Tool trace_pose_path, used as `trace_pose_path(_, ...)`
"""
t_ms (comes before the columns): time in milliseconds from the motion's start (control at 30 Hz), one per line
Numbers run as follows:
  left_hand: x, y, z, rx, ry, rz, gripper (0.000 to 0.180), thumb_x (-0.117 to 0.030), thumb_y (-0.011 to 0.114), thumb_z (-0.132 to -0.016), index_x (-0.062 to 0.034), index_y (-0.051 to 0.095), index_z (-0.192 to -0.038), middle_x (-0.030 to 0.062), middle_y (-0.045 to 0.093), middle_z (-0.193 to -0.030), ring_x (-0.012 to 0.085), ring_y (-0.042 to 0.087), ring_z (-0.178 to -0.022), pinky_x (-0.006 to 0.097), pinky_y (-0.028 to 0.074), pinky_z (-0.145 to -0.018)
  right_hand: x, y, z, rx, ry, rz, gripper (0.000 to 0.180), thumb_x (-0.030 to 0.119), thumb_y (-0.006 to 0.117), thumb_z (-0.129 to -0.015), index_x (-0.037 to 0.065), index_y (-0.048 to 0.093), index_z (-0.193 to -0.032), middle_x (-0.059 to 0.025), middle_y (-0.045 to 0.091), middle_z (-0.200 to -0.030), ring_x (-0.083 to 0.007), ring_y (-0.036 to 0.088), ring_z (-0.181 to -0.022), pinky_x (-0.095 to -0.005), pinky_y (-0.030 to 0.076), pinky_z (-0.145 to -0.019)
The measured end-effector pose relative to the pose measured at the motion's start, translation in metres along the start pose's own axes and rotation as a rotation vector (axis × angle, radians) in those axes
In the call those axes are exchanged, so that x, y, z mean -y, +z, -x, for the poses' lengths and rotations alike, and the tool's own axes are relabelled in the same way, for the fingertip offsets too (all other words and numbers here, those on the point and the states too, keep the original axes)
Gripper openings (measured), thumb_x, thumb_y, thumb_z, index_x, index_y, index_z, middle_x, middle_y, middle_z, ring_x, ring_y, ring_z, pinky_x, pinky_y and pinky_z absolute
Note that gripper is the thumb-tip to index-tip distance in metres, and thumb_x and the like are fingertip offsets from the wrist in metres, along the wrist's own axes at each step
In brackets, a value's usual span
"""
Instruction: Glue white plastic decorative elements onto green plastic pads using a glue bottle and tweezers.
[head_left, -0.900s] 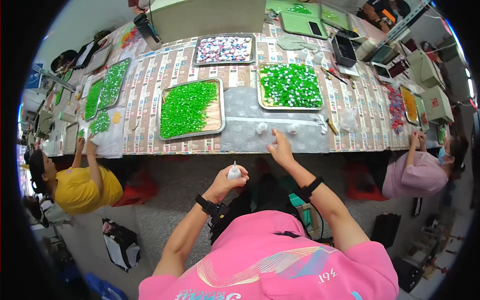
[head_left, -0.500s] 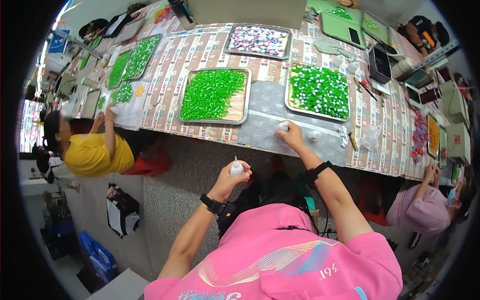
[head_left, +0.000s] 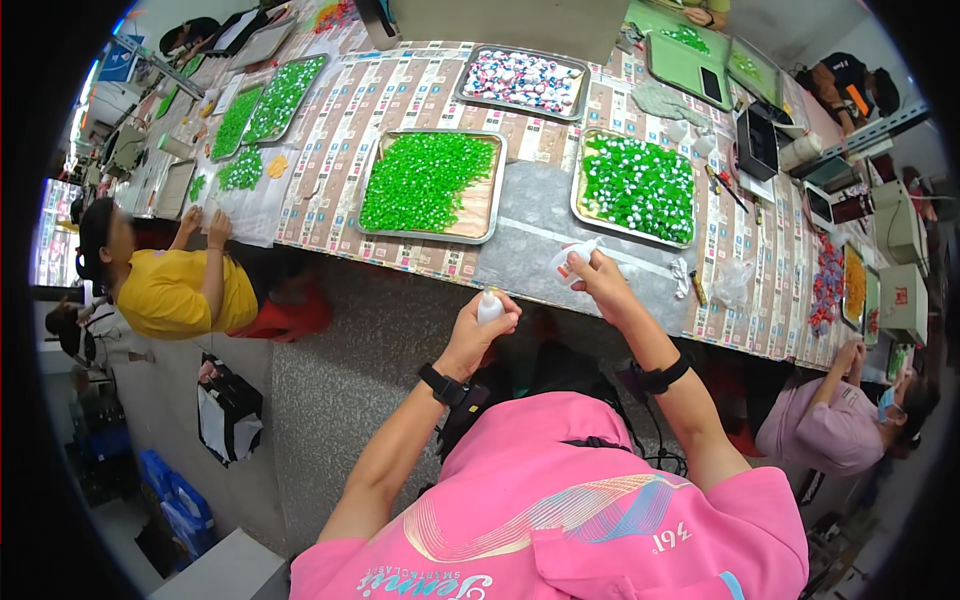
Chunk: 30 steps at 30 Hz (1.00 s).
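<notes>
My left hand point(head_left: 484, 328) is closed around a small white squeeze bottle point(head_left: 489, 309), its narrow tip pointing up, just off the table's front edge. Over the grey mat point(head_left: 535, 205), my right hand point(head_left: 604, 284) grips a white bottle point(head_left: 570, 261) with reddish marks, tilted over; part of it is hidden by the fingers. Ahead of my left hand lies a metal tray point(head_left: 481, 204) of small bright green pieces, its right side bare. Beyond my right hand sits another tray point(head_left: 577, 190), holding green pieces with white bits among them.
Farther back stands a tray of white, pink and blue pieces point(head_left: 522, 80). Right of the mat lie crumpled tissue point(head_left: 680, 277), a clear plastic bag point(head_left: 733, 287) and a black box point(head_left: 757, 143). Co-workers sit left, in a yellow shirt point(head_left: 188, 293), and right, in a lilac shirt point(head_left: 820, 420).
My right hand has lifted a little, and the white bottle in it now shows tilted with reddish marks. My left hand has risen slightly toward the table edge, still holding its squeeze bottle.
</notes>
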<state>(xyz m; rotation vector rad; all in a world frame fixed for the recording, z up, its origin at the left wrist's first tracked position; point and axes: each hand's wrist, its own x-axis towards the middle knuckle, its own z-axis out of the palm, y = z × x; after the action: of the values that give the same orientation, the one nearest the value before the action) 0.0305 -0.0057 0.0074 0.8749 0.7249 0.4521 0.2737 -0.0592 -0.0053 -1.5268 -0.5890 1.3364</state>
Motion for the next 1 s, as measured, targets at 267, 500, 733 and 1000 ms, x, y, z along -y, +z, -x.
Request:
trace_pose_path(267, -0.005, 0.025, -0.031, 0.029, 0.009, -0.08, 0.014, -0.005, 0.065, -0.087, -0.0091, 0.057, -0.097, 0.0039, 0.059, -0.107, 0.0089, 0.058, -0.087, 0.023, 0.052, -0.075, 0.009, -0.004, 0.04, -0.009, -0.107, 0.001, 0.046, 0.027, 0.066, -0.089, 0.002, 0.053, -0.126, -0.0052, 0.065, -0.106, -0.0123, 0.06, -0.092, -0.0273, 0.046, -0.077)
trace_pose_path(500, 0.004, 0.039, -0.049, 0.082, 0.005, -0.132, 0.017, -0.006, 0.066, -0.087, -0.0091, 0.057, -0.101, 0.0039, 0.058, -0.111, 0.0104, 0.058, -0.09, 0.025, 0.052, -0.076, -0.017, -0.01, 0.054, -0.067, -0.051, -0.163, 0.043, 0.018, 0.068, -0.086, 0.004, 0.056, -0.125, -0.0039, 0.066, -0.102, -0.0115, 0.061, -0.094, -0.0277, 0.046, -0.08)
trace_pose_path(733, 0.011, 0.048, -0.059, 0.038, -0.088, -0.187, 0.017, -0.005, 0.064, -0.087, -0.0079, 0.058, -0.103, 0.0034, 0.061, -0.102, 0.0108, 0.059, -0.086, 0.024, 0.051, -0.072, -0.054, -0.012, 0.039, -0.349, -0.441, 0.436, 0.039, 0.014, 0.074, -0.072, 0.009, 0.067, -0.11, -0.0132, 0.067, -0.099, -0.0256, 0.06, -0.094, -0.0373, 0.044, -0.088)
trace_pose_path(1000, 0.011, 0.05, -0.061, -0.069, -0.159, -0.173, 0.015, -0.006, 0.066, -0.086, -0.0093, 0.057, -0.098, 0.0025, 0.062, -0.089, 0.0111, 0.062, -0.077, 0.024, 0.052, -0.067, -0.085, -0.012, -0.012, -0.302, -0.521, 0.435, 0.039, 0.009, 0.072, -0.075, 0.011, 0.065, -0.114, -0.0076, 0.066, -0.11, -0.0289, 0.052, -0.102, -0.038, 0.041, -0.094)
